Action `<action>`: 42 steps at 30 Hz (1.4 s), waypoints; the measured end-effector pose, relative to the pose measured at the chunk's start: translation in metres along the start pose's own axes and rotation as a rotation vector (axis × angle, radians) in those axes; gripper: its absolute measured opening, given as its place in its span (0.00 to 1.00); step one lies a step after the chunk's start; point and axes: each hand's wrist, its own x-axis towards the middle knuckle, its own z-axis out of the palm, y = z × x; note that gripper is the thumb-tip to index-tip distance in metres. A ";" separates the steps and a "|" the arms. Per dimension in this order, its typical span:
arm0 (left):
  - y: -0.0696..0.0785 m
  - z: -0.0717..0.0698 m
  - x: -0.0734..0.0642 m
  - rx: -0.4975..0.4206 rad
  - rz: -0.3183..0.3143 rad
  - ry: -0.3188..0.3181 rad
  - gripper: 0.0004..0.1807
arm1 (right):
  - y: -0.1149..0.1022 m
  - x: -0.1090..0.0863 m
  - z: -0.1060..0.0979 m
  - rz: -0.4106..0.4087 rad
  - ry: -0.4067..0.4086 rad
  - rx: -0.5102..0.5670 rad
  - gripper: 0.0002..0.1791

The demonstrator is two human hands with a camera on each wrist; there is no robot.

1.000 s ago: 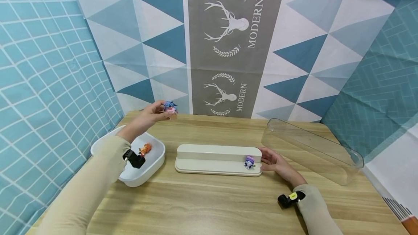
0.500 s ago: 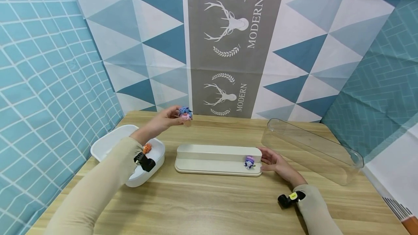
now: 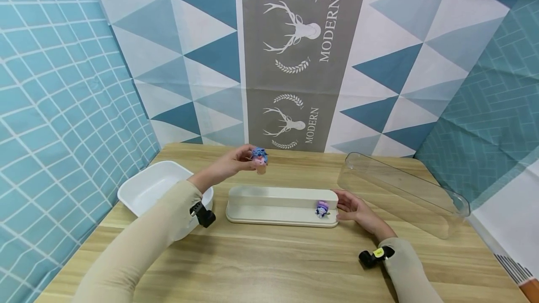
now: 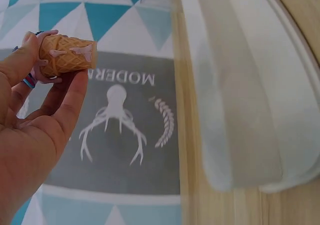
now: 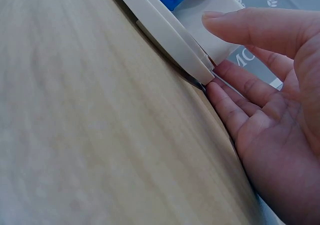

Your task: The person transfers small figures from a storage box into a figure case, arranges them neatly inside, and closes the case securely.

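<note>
In the head view my left hand [image 3: 236, 162] holds a small figurine [image 3: 259, 159] up above the back left of a cream two-step display stand [image 3: 273, 217]. The figurine has a blue top and a pink middle. Its lower part is a waffle-patterned cone [image 4: 70, 53], pinched between thumb and fingers in the left wrist view. My right hand [image 3: 355, 210] rests at the stand's right end. Its fingertips touch the end of the base, and the thumb [image 5: 225, 27] reaches over it, fairly straight. A purple-and-white figurine [image 3: 322, 209] stands on the lower step near that end.
A white plastic tub [image 3: 151, 183] sits on the left, partly behind my left forearm. Towards the back right lies a long transparent cover [image 3: 400, 191]. Everything stands on a wood-grain table [image 3: 273, 265], with patterned cloth hanging behind and at the sides.
My left hand has carried the blue-and-pink figurine rightward and lower, from beyond the tub to above the stand. The orange figurine in the tub is now hidden by my arm. The right hand stays put.
</note>
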 end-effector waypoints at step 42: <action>-0.028 0.105 0.030 -0.028 -0.002 -0.132 0.16 | -0.002 0.000 -0.002 -0.023 0.002 -0.007 0.40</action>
